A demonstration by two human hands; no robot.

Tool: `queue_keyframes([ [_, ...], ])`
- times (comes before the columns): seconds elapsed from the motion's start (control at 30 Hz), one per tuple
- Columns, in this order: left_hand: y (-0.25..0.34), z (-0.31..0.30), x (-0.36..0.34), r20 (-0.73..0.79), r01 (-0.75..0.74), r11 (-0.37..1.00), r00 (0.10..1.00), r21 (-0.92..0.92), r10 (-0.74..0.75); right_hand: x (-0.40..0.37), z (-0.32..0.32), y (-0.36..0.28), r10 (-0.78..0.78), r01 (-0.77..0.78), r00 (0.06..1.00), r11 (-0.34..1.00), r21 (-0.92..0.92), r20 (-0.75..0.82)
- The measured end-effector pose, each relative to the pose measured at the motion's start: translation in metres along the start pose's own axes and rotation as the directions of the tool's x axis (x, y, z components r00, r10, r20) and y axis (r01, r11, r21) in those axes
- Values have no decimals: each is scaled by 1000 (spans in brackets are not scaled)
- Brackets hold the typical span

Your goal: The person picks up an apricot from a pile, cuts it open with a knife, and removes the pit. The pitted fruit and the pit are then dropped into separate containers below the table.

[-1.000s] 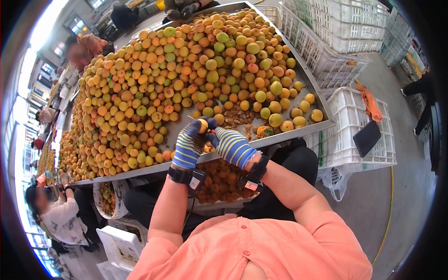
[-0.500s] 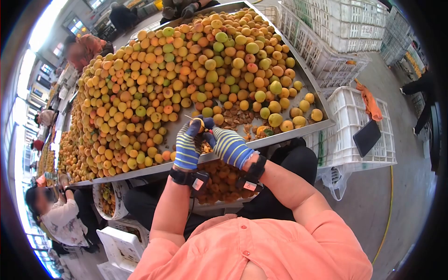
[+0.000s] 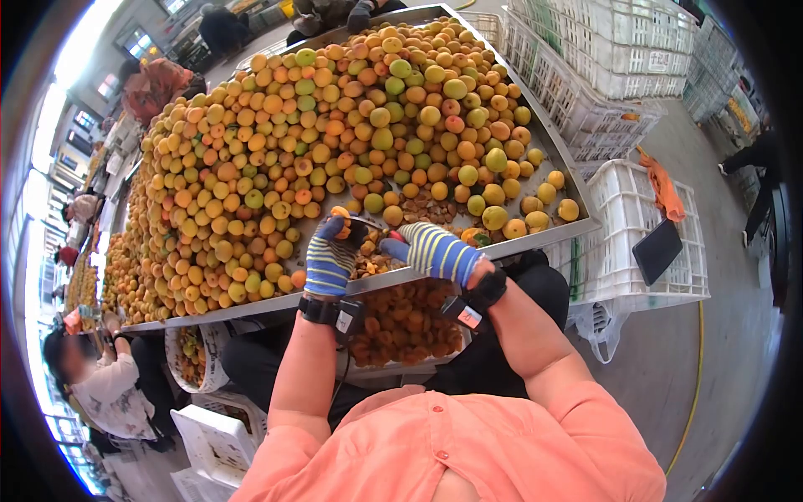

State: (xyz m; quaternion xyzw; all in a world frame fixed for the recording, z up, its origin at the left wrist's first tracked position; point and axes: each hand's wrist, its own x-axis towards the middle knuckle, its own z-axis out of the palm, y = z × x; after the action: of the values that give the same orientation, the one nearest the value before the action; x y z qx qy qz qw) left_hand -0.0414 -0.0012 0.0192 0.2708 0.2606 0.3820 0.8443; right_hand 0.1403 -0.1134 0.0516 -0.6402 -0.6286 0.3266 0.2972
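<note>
My left hand, in a blue, white and yellow striped glove, is closed around an apricot at the near edge of the metal table. To its right, my gloved right hand grips a small knife by its red handle, the blade pointing left toward the fruit. Under and between the hands lie cut apricot pieces. A pile of brown pits sits just beyond them. Whole apricots, yellow, orange and some green, are heaped over the table.
A crate of apricot halves stands below the table edge between my legs. White plastic crates are stacked at right; a nearer crate carries an orange cloth and dark tablet. A white bucket and another person are at left.
My hands have moved apart: the right hand with the knife drew back to the right, and the left shifted slightly left with the apricot.
</note>
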Motion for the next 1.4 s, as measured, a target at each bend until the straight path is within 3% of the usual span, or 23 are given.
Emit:
queue_keyframes([
  [0.1, -5, -8, 5, 43, -38, 999, 998, 29, 37, 7, -1, 5, 62, 0, 964, 972, 237, -257],
  [0.2, -18, 5, 3, 50, -83, 971, 996, 222, 73, 12, 2, -1, -9, 57, 934, 990, 125, -358],
  [0.27, -29, 20, 0, 90, -86, 969, 994, 232, 66, 15, 10, 1, -79, 119, 908, 990, 72, -411],
  [0.33, -36, 25, 1, 121, -107, 967, 989, 229, 81, 15, 7, 1, -67, 153, 901, 974, 169, -429],
  [0.47, -32, 37, -8, 179, 23, 977, 984, -211, 16, 16, 11, 11, -29, 184, 867, 947, 265, -498],
  [0.5, -31, 41, -11, 200, 0, 975, 979, -221, 45, 16, 11, 10, -19, 198, 845, 939, 280, -535],
  [0.53, -29, 47, -14, 224, -22, 973, 972, -231, 76, 10, 4, 6, 59, 24, 901, 983, 185, -431],
  [0.6, -32, 51, -15, 252, -40, 975, 963, -219, 96, 12, 14, 12, -16, 115, 900, 973, 202, -435],
  [0.7, -38, 42, -14, 156, -58, 993, 985, -101, 73, 13, 28, 15, -87, 205, 893, 952, 226, -442],
  [0.77, -41, 35, -13, 127, -45, 989, 990, -141, 63, 12, 29, 14, -132, 241, 884, 951, 194, -448],
  [0.8, -43, 30, -12, 95, -40, 986, 994, -159, 56, 6, 21, 4, -78, 132, 892, 987, 91, -445],
  [0.87, -47, 21, -14, 42, -17, 980, 999, -199, 26, 10, 19, 0, 39, 174, 858, 916, 362, -512],
  [0.97, -50, 18, -16, 86, 107, 991, 991, -85, -100, 11, 7, -6, 233, 222, 841, 675, 703, -489],
  [1.03, -65, 17, -11, 76, 160, 954, 987, -253, -145, 3, -6, -18, 281, 225, 898, 369, 902, -339],
  [1.07, -74, 16, -7, 74, 184, 925, 983, -333, -169, 3, -5, -16, 226, 296, 902, 294, 909, -367],
  [1.1, -81, 16, -5, 74, 207, 888, 978, -410, -194, 5, -5, -17, 264, 295, 894, 263, 919, -363],
  [1.13, -76, 29, -14, 121, 184, 981, 977, -54, -176, 4, -6, -19, 265, 308, 891, 247, 919, -370],
  [1.23, -76, 76, -32, -20, 192, 979, 981, 70, -191, -1, -10, -21, 223, 349, 883, 277, 895, -413],
  [1.4, -86, 65, -23, 15, 252, 966, 967, 59, -253, -2, -11, -28, 223, 430, 816, 382, 818, -533],
])
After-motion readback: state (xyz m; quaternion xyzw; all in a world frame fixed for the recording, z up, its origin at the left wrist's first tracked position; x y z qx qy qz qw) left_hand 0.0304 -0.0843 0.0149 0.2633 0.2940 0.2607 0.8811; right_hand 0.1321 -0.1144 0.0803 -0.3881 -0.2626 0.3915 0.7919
